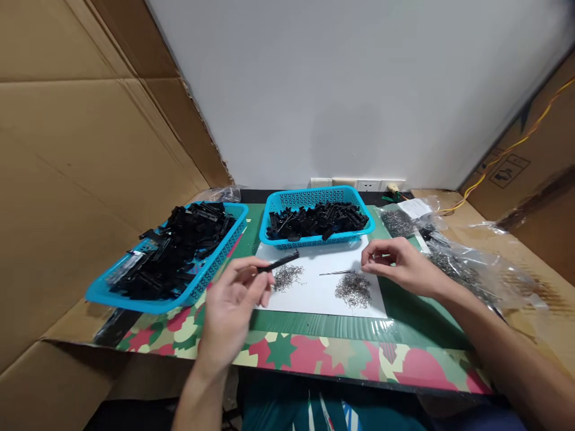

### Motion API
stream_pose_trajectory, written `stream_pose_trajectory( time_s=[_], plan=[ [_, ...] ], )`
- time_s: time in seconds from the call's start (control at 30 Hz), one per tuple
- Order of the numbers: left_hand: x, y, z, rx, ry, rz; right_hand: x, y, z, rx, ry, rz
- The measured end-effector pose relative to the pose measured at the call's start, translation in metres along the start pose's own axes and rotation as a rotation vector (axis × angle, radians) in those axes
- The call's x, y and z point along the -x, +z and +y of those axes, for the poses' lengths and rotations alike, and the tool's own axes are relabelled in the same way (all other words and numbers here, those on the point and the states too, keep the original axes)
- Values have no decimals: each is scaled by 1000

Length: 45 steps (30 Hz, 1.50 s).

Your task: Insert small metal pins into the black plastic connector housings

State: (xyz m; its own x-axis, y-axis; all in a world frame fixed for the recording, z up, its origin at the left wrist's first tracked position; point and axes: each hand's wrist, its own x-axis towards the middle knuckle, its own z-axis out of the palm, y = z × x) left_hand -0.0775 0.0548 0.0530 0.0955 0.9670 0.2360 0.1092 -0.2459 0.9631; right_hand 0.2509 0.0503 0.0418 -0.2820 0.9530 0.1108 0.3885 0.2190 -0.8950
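My left hand [233, 302] pinches a slim black plastic part [278, 263] by one end, holding it above the white sheet [314, 290]. My right hand [398, 263] rests at the sheet's right edge, fingers curled round a thin metal pin [335, 273] that points left. Two small heaps of metal springs lie on the sheet: one [287, 276] just right of my left fingers, the other [354, 288] below my right fingers.
Two blue baskets of black plastic parts stand behind: one [197, 287] at the left, one [314, 197] at the back centre. Clear bags of metal parts [453, 263] lie to the right. Cardboard walls close in both sides. A camouflage cloth [314, 353] covers the table front.
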Motion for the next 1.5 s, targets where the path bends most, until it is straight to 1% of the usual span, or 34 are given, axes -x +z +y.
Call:
stream_pose_trajectory(
  time_s=[0.1,0.17,0.27,0.37,0.47,0.7,0.83,0.93,1.07,1.17,1.3,1.5],
  plan=[
    [18,28,-10,31,-59,-38,1,23,-10,-234,-123,76],
    [27,43,-12,4,-102,-75,3,38,-13,-326,-139,79],
    [37,57,-8,-21,-159,-186,5,51,-14,-387,-142,40],
    [45,64,-2,-19,-209,-318,6,54,-15,-372,-160,34],
    [50,67,4,-7,-230,-399,7,53,-18,-332,-176,35],
    [52,73,5,22,-221,-419,8,52,-24,-300,-162,-36],
    [51,72,0,-14,-200,-369,7,52,-23,-312,-86,-44],
    [51,71,-2,-98,-157,-328,7,53,-23,-325,-19,-55],
    [49,70,-5,-258,-69,-325,6,56,-23,-265,32,-73],
    [49,69,-9,-319,-23,-319,5,60,-22,-230,70,-88],
    [50,69,-11,-334,-22,-299,6,64,-23,-210,89,-83],
    [51,63,-11,-361,-51,-343,3,65,-26,-150,98,-52]
  ],
)
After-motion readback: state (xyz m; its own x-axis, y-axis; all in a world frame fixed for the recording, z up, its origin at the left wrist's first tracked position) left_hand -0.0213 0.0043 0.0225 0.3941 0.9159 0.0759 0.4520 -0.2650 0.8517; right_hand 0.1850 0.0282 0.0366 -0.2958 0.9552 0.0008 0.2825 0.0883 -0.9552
